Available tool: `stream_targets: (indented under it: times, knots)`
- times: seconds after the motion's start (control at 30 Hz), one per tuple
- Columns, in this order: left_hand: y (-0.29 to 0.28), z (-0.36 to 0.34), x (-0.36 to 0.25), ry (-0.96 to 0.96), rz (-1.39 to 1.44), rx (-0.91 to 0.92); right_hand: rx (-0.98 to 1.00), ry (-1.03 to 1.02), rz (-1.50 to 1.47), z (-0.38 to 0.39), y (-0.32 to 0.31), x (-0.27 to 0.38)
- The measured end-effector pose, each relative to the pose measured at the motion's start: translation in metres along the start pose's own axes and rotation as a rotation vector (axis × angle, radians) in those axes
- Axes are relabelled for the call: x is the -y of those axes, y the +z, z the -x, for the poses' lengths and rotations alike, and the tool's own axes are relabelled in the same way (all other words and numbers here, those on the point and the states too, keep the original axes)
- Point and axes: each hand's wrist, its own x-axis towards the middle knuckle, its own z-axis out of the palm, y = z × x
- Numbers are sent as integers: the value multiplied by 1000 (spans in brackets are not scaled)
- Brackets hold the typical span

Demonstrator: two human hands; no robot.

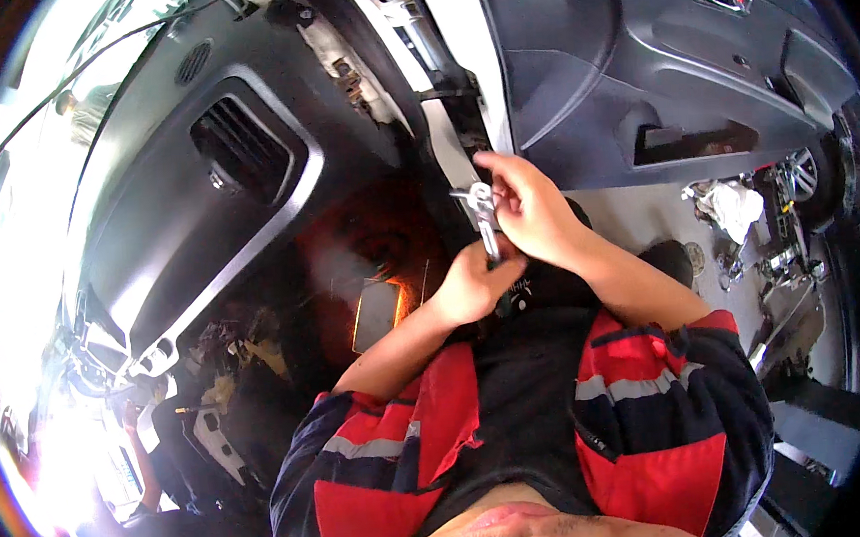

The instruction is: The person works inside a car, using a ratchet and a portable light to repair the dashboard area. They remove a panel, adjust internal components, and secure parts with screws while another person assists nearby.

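Note:
In front of my chest, near the door opening of a vehicle, a silver metal hand tool stands between my hands. It has a rounded head and a narrow shaft; its exact kind is unclear. My left hand is closed round the lower end of the shaft. Beside the head is my right hand, its index finger stretched out past the tool and its other fingers curled against the head. Just beyond lies the white door sill. What the right palm covers is hidden.
An open black door panel spans the upper right. Left of me is the dark dashboard with an air vent. A glowing orange-edged panel sits in the footwell. Another person's arm shows at lower left. White cloth lies among parts on the right.

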Motion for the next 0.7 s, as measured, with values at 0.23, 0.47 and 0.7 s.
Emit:
stream_targets:
  times: [0.23, 0.47, 0.7]
  knots:
    - [5, -36, 1, 521, -529, -241, 18, 1085, -1506, 29, 29, -29]
    - [24, -49, 23, 461, -494, -270, -115, 1020, -1590, 43, 23, -77]
    - [-4, -40, 19, 500, -265, -479, -219, 737, -1656, 7, -44, -32]
